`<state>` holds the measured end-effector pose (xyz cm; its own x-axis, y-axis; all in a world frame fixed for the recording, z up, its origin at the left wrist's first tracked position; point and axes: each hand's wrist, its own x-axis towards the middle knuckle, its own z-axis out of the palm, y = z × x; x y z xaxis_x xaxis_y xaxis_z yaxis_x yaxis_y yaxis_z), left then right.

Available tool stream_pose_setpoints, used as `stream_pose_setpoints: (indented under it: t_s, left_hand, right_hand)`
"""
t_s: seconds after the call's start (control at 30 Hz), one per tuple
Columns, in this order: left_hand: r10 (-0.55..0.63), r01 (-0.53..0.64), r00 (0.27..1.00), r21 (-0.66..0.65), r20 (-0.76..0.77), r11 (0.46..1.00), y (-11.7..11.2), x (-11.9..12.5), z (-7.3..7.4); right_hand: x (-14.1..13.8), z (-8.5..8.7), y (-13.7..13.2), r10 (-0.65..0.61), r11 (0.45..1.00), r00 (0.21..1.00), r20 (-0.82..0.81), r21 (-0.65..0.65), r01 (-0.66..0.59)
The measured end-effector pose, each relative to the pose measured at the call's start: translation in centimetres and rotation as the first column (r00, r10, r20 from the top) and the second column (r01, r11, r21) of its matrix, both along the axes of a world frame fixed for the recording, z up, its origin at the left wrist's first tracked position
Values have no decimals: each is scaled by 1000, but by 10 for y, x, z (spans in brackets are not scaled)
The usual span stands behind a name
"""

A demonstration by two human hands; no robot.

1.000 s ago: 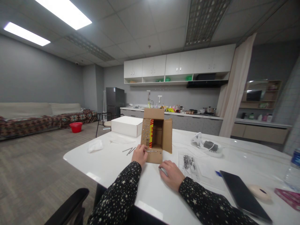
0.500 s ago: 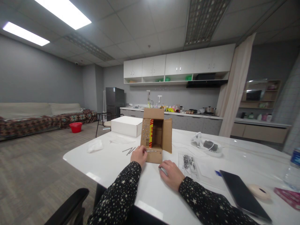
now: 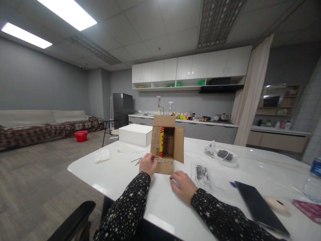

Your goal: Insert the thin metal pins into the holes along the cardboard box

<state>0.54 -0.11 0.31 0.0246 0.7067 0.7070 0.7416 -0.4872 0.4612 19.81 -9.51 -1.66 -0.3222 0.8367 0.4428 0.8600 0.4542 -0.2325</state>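
Observation:
An open cardboard box (image 3: 168, 140) stands on its side on the white table (image 3: 120, 174), its flaps studded with rows of small metal pins. My left hand (image 3: 147, 164) is at the left end of the lower flap (image 3: 164, 164), fingers curled in a pinch; what they hold is too small to see. My right hand (image 3: 182, 184) rests on the table just right of the box, fingers curled over a small grey thing I cannot make out. A few loose nails (image 3: 136, 161) lie left of the box.
A clear bag of nails (image 3: 202, 173) lies right of my right hand. A white box (image 3: 135, 134) and crumpled tissue (image 3: 101, 156) sit at the far left. A dark tablet (image 3: 259, 207), white device (image 3: 222, 156), bottle (image 3: 313, 180) and a chair back (image 3: 72, 224) are nearby.
My left hand has lifted slightly and drawn a little left at the flap's end. My right hand and the box have stayed put.

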Motion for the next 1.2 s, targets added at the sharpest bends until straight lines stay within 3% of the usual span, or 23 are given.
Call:
stream_pose_setpoints:
  t_s: [0.23, 0.4, 0.53, 0.9, 1.2]
  left_hand:
    - [-139, 138, 990, 83, 8, 987, -5, 2, 1]
    - [-322, 324, 945, 34, -48, 945, -6, 5, -4]
    - [-382, 381, 922, -36, -66, 924, -5, 7, -8]
    - [-430, 401, 894, -199, -126, 894, -6, 8, -10]
    - [-448, 349, 843, -332, -297, 876, -12, 9, -9]
  right_hand:
    - [-1, 1, -1, -5, 1000, 1000, -2, -13, 5]
    - [-1, 1, -1, -8, 1000, 1000, 8, -9, 9]
    - [-1, 1, 0, -3, 1000, 1000, 7, -2, 3]
    - [-1, 2, -1, -3, 1000, 1000, 7, -8, 3]
    - [-1, 1, 0, -7, 1000, 1000, 15, -9, 7]
